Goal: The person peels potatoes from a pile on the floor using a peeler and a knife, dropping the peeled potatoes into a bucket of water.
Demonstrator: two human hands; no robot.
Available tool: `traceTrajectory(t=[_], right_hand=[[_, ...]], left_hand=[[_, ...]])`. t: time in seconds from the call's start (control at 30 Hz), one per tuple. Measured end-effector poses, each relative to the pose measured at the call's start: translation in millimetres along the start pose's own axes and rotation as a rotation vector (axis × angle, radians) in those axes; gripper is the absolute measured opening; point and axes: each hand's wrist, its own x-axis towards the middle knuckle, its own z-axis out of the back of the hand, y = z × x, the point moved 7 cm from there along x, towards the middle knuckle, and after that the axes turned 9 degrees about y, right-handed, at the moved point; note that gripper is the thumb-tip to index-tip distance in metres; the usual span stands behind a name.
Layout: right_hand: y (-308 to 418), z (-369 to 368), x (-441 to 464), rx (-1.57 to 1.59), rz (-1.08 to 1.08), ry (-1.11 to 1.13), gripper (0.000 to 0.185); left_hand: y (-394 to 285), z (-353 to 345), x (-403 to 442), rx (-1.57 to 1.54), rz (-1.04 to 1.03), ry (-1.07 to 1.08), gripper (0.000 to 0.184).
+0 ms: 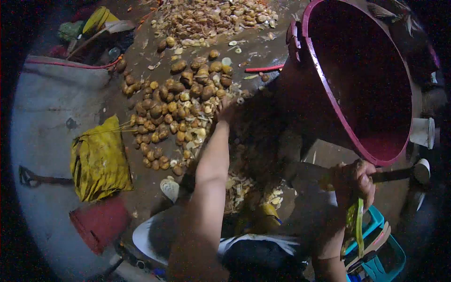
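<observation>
My left hand (226,109) reaches down to the right edge of a spread of brown, round, potato-like tubers (176,105). Its fingers are small and partly lost among them, so their grip is unclear. Pale cut pieces (199,134) lie mixed in close by. On the right, my right hand (354,181) is closed around what looks like a large knife (394,175). A dark, broad, blade-like part extends left of the fist, and a whitish rounded end sticks out to the right. Pale peelings (239,190) lie on the ground between my arms.
A big maroon tub (336,101) leans at upper right, beside a white bucket (423,132). Another heap of peelings (213,19) lies at the back. Left are a yellow sack (101,162) and red bucket (101,223); a teal plastic item (376,265) sits lower right.
</observation>
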Motion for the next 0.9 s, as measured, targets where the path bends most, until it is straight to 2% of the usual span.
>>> traceTrajectory(t=[0.07,0.13,0.27,0.37,0.47,0.57,0.6,0.67,0.73,0.8,0.87,0.9], right_hand=[[6,-11,5,-0.050,-0.007,-0.025,0.026],[2,-22,14,0.168,-0.081,0.040,0.032],[3,-29,20,0.095,-0.024,0.132,0.027],[-5,-6,9,-0.050,-0.010,0.064,0.026],[-12,8,-1,-0.031,-0.067,-0.114,0.025],[-2,-17,13,-0.114,-0.027,0.009,0.025],[-2,-19,14,-0.087,-0.014,-0.021,0.026],[-1,-21,17,-0.060,-0.004,-0.050,0.026],[2,-34,23,0.014,-0.023,0.082,0.027],[3,-35,23,0.002,-0.039,0.095,0.027],[-2,-31,18,-0.009,-0.060,0.102,0.027],[-9,-17,9,-0.008,-0.053,0.006,0.027]], left_hand=[[-12,-21,-3,-0.016,-0.002,0.022,0.060],[-18,-40,-22,-0.032,-0.004,0.002,0.059],[-31,-70,-70,-0.049,0.009,-0.036,0.059],[-35,-86,-107,-0.069,0.024,0.006,0.058],[-36,-104,-152,-0.071,0.030,0.075,0.058],[-39,-122,-207,-0.062,0.030,0.160,0.057],[-39,-127,-224,-0.053,0.036,0.189,0.057],[-41,-133,-254,-0.028,0.038,0.239,0.057],[-39,-128,-275,0.024,0.033,0.291,0.056],[-37,-115,-292,0.085,-0.020,0.382,0.056],[-25,-111,-313,0.049,-0.061,0.345,0.055],[-22,-108,-318,0.014,-0.105,0.303,0.054]])
